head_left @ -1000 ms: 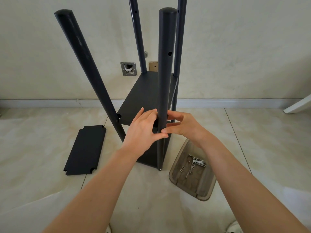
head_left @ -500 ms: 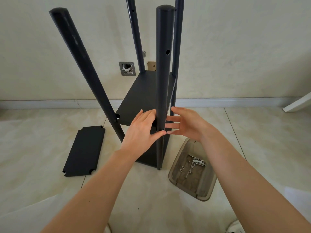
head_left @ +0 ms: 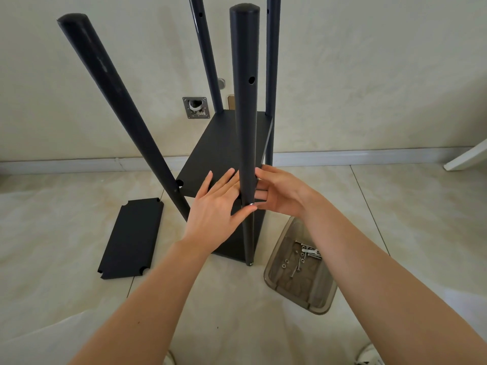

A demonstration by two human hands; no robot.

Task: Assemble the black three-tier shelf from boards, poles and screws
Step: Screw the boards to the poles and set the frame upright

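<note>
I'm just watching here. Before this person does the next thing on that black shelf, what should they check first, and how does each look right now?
1. Screw seated in near pole: cannot tell, only its head shows.
2. Middle board level: not ok, it slopes.
3. Left hand steadying board: ok.
4. Spare screws in tray: ok.
5. Third board within reach: ok, on floor.
6. Left pole upright: not ok, leaning.

Loose board (head_left: 131, 238) lies left of the shelf frame (head_left: 226, 151), screw tray (head_left: 300, 270) right.
</note>
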